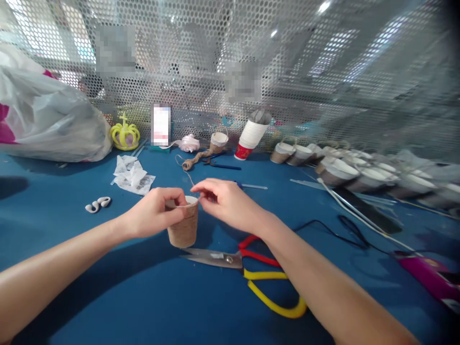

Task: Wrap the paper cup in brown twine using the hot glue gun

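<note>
A paper cup wrapped in brown twine (182,230) stands in front of me, its white inside showing at the top. My left hand (158,211) is closed on the cup's rim, fingers over the edge and thumb along the outside. My right hand (221,199) is at the rim's right side, thumb and forefinger pinched on a thin strand of twine (190,178). That strand runs back toward a twisted hank of twine (196,159). Just in front of the cup lie large scissors (230,259) with red and yellow handles, partly under my right forearm.
Several twine-wrapped cups (338,171) crowd the right side near a dark phone (366,208) and a magenta object (427,275) with a black cord. A stack of white cups (253,132), a yellow crown (124,134), crumpled tissue (132,175) and a plastic bag (53,115) line the perforated screen.
</note>
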A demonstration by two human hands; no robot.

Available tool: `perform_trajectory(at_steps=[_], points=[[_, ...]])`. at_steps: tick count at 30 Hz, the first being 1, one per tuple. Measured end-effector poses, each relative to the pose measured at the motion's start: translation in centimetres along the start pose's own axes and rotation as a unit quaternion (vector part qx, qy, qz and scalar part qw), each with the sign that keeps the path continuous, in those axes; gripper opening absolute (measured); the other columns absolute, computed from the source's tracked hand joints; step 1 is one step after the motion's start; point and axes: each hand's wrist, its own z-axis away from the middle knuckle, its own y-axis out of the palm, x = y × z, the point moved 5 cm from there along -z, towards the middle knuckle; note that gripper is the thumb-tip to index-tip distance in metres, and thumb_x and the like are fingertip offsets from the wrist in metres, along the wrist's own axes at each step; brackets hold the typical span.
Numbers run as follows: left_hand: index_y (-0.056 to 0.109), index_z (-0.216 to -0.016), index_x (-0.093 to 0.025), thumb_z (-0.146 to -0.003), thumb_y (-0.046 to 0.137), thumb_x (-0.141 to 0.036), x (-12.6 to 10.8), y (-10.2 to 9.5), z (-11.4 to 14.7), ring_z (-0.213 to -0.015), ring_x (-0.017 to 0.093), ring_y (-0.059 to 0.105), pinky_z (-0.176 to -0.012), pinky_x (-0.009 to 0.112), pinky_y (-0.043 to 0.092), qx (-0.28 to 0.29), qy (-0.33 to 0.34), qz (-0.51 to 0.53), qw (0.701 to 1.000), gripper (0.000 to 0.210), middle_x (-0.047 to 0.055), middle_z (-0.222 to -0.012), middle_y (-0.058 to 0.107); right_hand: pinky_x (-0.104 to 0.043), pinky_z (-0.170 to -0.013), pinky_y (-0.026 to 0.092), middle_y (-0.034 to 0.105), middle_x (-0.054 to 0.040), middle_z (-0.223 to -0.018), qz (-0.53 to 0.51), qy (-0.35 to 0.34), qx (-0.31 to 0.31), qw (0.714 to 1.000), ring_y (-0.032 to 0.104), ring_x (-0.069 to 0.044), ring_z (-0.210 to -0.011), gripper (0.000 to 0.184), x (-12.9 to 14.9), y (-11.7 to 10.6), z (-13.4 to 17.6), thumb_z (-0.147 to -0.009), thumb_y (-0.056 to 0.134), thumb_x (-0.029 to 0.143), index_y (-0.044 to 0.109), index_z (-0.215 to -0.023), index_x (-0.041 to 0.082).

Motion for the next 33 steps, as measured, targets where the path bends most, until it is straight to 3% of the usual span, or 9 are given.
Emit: perform_trajectory(at_steps=[3,7,11,14,18,21,24,29,33], points=[[0.049,-0.066,-0.015,-0.072,0.047,-0.028,0.1,0.0,-0.1,-0.066,0.012,0.047,-0.057,0.021,0.038,0.003,-0.006,0.012,1.0,0.015,0.0,-0.068,0.053,-0.026,-0.07,0.045,0.067,-0.0069,-0.086,0.029,-0.008,-0.031,0.999,0.059,-0.014,-0.073,0.021,-1.3,-1.0,-2.6,-0.076,0.049,0.009,0.065,-0.089,0.012],[0.048,-0.065,-0.015,-0.073,0.049,-0.031,0.7,0.2,-0.4,-0.063,0.011,0.046,-0.056,0.022,0.038,-0.004,-0.006,0.042,0.999,0.018,-0.001,-0.064,0.05,-0.029,-0.088,0.042,0.066,-0.0061,-0.103,-0.008,-0.083,-0.078,0.994,0.058,-0.015,-0.098,0.027,-0.7,-1.8,-6.3,-0.076,0.047,0.006,0.064,-0.096,0.014],[0.048,-0.066,-0.015,-0.075,0.05,-0.031,1.5,0.4,-0.7,-0.06,0.01,0.045,-0.057,0.023,0.039,-0.02,-0.001,0.092,0.996,0.018,-0.002,-0.063,0.05,-0.026,-0.092,0.041,0.065,-0.005,-0.108,-0.067,-0.103,0.027,0.992,0.057,-0.012,-0.103,0.038,0.8,-0.2,-8.4,-0.076,0.041,-0.001,0.062,-0.103,0.013],[0.048,-0.068,-0.014,-0.076,0.051,-0.031,2.1,0.5,-0.8,-0.06,0.01,0.046,-0.057,0.023,0.039,-0.028,-0.01,0.122,0.992,0.019,-0.002,-0.065,0.052,-0.022,-0.08,0.047,0.063,-0.0033,-0.114,-0.044,-0.019,0.085,0.995,0.062,-0.009,-0.089,0.044,0.0,0.1,-8.8,-0.077,0.04,-0.002,0.058,-0.113,0.016],[0.049,-0.068,-0.014,-0.076,0.053,-0.032,2.4,0.7,-0.9,-0.068,0.012,0.052,-0.063,0.025,0.042,-0.032,-0.014,0.145,0.989,0.02,0.001,-0.07,0.058,-0.022,-0.07,0.049,0.061,-0.0044,-0.117,0.058,0.125,0.006,0.99,0.064,-0.009,-0.075,0.04,-3.9,-2.6,-7.3,-0.086,0.036,0.009,0.051,-0.121,0.02],[0.049,-0.069,-0.015,-0.077,0.053,-0.033,2.6,0.7,-0.9,-0.074,0.015,0.054,-0.067,0.027,0.043,-0.039,-0.015,0.162,0.986,0.02,0.001,-0.07,0.058,-0.033,-0.079,0.046,0.067,-0.0132,-0.094,0.141,0.216,-0.005,0.966,0.063,-0.022,-0.087,0.025,-7.4,-3.9,-4.4,-0.086,0.044,0.019,0.064,-0.097,0.01],[0.049,-0.07,-0.015,-0.078,0.053,-0.034,2.8,0.8,-0.9,-0.076,0.015,0.055,-0.07,0.028,0.042,-0.048,-0.008,0.164,0.985,0.021,0.001,-0.071,0.057,-0.036,-0.078,0.046,0.066,-0.0157,-0.086,0.193,0.305,0.046,0.931,0.062,-0.027,-0.089,0.015,-10.3,-3.0,-1.1,-0.079,0.058,0.021,0.066,-0.079,0.009],[0.05,-0.071,-0.015,-0.079,0.051,-0.035,2.7,0.8,-0.8,-0.08,0.017,0.056,-0.072,0.029,0.043,-0.055,0.015,0.138,0.989,0.022,0.003,-0.076,0.06,-0.04,-0.08,0.048,0.055,-0.0089,-0.115,0.223,0.387,0.068,0.892,0.057,-0.019,-0.096,0.031,-12.1,-0.8,1.6,-0.086,0.052,0.031,0.052,-0.113,0.015],[0.051,-0.072,-0.015,-0.08,0.05,-0.033,2.0,0.8,-0.5,-0.091,0.019,0.055,-0.077,0.031,0.044,-0.071,0.048,0.091,0.992,0.02,0.006,-0.087,0.063,-0.039,-0.08,0.048,0.055,-0.0093,-0.114,0.202,0.411,0.083,0.885,0.057,-0.019,-0.096,0.031,-12.7,-0.6,2.2,-0.086,0.052,0.031,0.053,-0.113,0.015]])
